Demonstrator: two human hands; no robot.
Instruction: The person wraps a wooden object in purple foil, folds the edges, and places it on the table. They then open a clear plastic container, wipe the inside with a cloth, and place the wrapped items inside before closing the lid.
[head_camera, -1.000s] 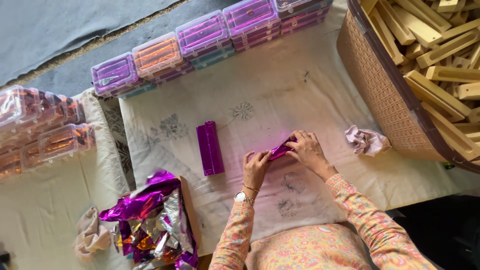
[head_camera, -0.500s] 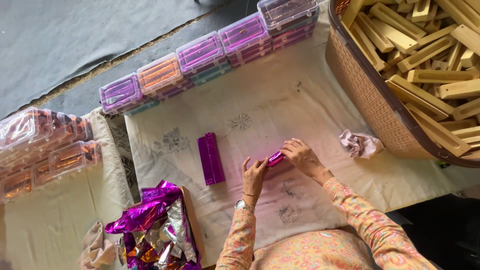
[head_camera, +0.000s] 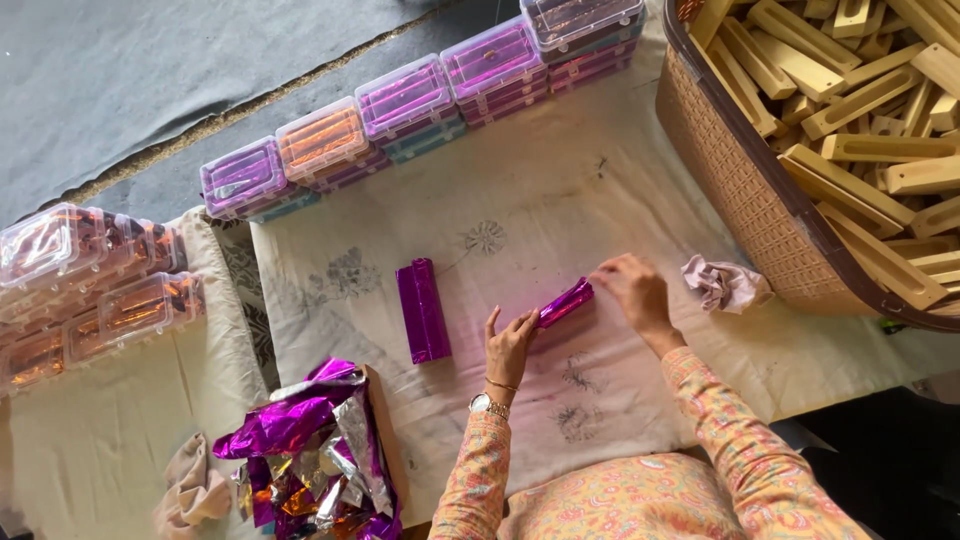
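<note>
Left hand (head_camera: 510, 345) and right hand (head_camera: 632, 292) pinch the ends of a purple foil-wrapped block (head_camera: 565, 302) on the cloth (head_camera: 560, 210) | two wrapped blocks (head_camera: 422, 310) lie left, basket of wooden blocks (head_camera: 760, 200) right | hands now wider apart than a second ago.

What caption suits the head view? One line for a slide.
Both hands, left hand and right hand, wrap a block in purple foil on a cloth.

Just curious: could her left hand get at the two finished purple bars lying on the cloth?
Probably yes. The left hand is at one end of the foil-wrapped piece, and the purple bars lie close beside it on bare cloth, nothing between.
</note>
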